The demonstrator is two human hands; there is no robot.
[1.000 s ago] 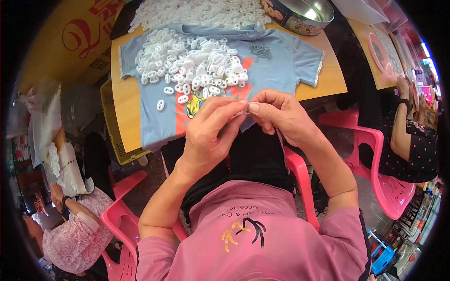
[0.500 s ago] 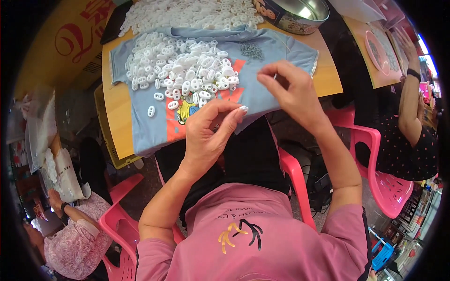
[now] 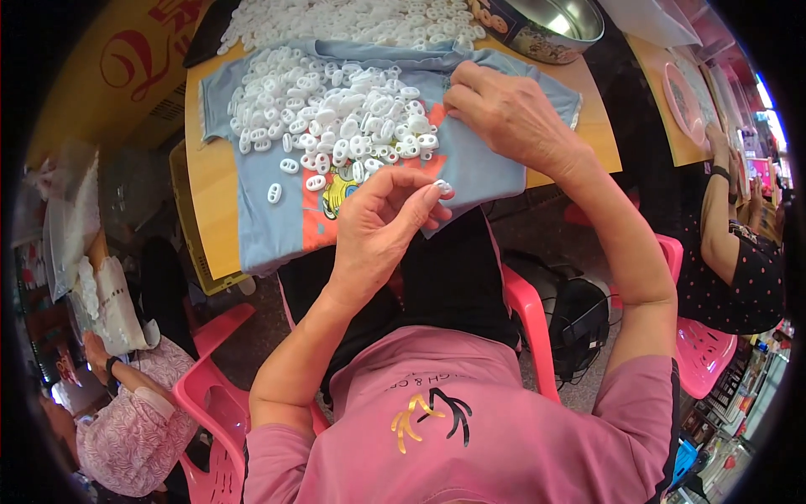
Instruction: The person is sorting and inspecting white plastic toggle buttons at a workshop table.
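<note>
Between the thumb and forefinger of my left hand is a small white oval plastic cord lock, held above the near edge of a grey-blue T-shirt. My right hand reaches over the right part of the shirt, its fingers bunched and pointing down. It covers the spot of the small grey metal pieces, and its fingertips hide whatever they may pinch. A heap of white two-hole cord locks lies on the shirt to the left, with a few loose ones nearer me.
Beneath the shirt is a yellow wooden table. More white pieces spread at its far side, beside a round metal tin. A pink chair arm stands at my right. People sit on both sides; a pink basket is on the right table.
My right hand has moved forward and left, onto the small grey metal pieces, now covered. My left hand still holds the white cord lock, shifted only slightly.
</note>
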